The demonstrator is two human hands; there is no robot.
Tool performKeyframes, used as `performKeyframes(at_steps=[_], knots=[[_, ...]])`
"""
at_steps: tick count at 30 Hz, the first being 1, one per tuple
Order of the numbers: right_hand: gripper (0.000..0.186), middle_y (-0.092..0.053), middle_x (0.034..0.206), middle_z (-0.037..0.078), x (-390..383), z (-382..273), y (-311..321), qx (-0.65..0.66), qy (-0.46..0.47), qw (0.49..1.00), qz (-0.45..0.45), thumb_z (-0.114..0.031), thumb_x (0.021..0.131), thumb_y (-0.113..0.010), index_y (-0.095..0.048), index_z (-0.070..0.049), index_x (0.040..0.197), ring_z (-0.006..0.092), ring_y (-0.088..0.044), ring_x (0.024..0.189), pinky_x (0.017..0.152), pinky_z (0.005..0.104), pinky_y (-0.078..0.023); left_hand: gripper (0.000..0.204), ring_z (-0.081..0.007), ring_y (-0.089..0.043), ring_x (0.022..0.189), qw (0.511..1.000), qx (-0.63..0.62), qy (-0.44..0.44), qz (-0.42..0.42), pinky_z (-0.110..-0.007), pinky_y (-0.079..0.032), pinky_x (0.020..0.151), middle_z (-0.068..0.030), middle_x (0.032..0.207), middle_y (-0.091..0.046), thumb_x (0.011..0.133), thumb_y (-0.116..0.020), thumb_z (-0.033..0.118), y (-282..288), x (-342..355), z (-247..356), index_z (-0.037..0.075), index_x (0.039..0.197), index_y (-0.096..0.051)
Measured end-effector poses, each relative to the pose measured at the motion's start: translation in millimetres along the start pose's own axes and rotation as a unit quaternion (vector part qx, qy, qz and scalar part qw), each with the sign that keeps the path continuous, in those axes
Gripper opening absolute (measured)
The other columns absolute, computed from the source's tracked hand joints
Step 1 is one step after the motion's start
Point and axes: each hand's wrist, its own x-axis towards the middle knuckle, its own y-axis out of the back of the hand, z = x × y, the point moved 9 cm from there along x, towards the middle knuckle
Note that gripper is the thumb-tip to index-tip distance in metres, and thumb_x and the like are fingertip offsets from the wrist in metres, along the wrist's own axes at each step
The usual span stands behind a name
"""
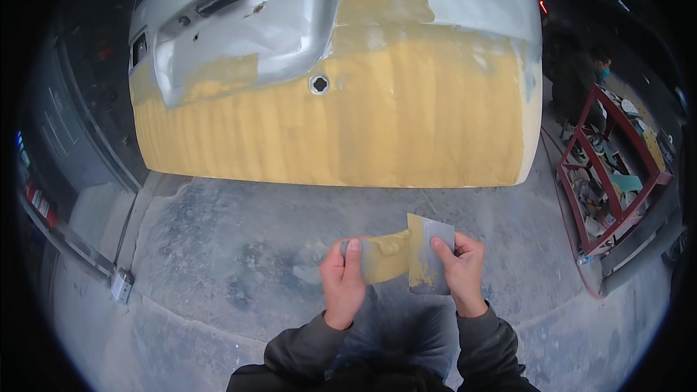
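My left hand (pixel 343 279) grips a metal filler spreader (pixel 380 265) by its left end, thumb on top. A lump of yellow body filler (pixel 392 244) lies on its face. In my right hand (pixel 461 270) is a second flat grey spreader (pixel 430 276), pinched between thumb and fingers, its left side smeared with yellow filler. The edges of the two spreaders meet or overlap in front of me. Beyond them is a silver vehicle tailgate (pixel 243 76), its lower part coated with yellow filler (pixel 406 123) around a round lock hole (pixel 319 84).
A red metal cart (pixel 617 203) loaded with tools and scraps stands at the right. Behind it is another person (pixel 592 76). A hose (pixel 555 156) runs along the floor near the cart. At the left are a grey door (pixel 80 123) and a small box (pixel 122 286) on the floor.
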Motion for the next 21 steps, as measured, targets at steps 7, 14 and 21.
performKeyframes(at_steps=[7, 14, 21], knots=[[0.011, -0.076, 0.087, -0.002, -5.0, 7.2, -4.9, 0.019, -0.027, 0.999, -0.012, -0.006, 0.101, -0.076, -0.079, 0.005, 0.103, 0.0032, -0.062, 0.077, 0.069, 0.0243, -0.050, 0.033, -0.0077, -0.062, 0.094, 1.000, 0.000, -0.009, 0.005, -0.026, -0.053, 0.086, -0.0041, 0.103, -0.075, 0.117, -0.056, 0.025, 4.0, 3.6, -1.2, -0.004, 0.117, -0.071], [0.013, -0.076, 0.091, -0.001, -23.9, 6.1, -22.4, 0.016, -0.021, 0.999, 0.025, -0.008, 0.102, -0.076, -0.079, 0.004, 0.103, 0.0038, -0.063, 0.080, 0.070, 0.0247, -0.051, 0.036, -0.0098, -0.064, 0.098, 1.000, 0.013, -0.007, 0.014, -0.027, -0.053, 0.087, -0.0065, 0.107, -0.075, 0.118, -0.050, 0.026, -12.0, -12.3, -12.2, -0.004, 0.125, -0.070], [0.013, -0.076, 0.095, 0.000, -31.4, 2.9, -18.9, 0.088, -0.005, 0.992, 0.092, -0.008, 0.103, -0.075, -0.077, 0.004, 0.107, 0.0045, -0.063, 0.083, 0.074, 0.0238, -0.050, 0.042, -0.0148, -0.071, 0.091, 0.996, 0.080, -0.022, -0.033, -0.031, -0.056, 0.082, -0.0136, 0.101, -0.077, 0.119, -0.045, 0.029, -34.8, -43.0, -14.1, -0.002, 0.133, -0.068]])
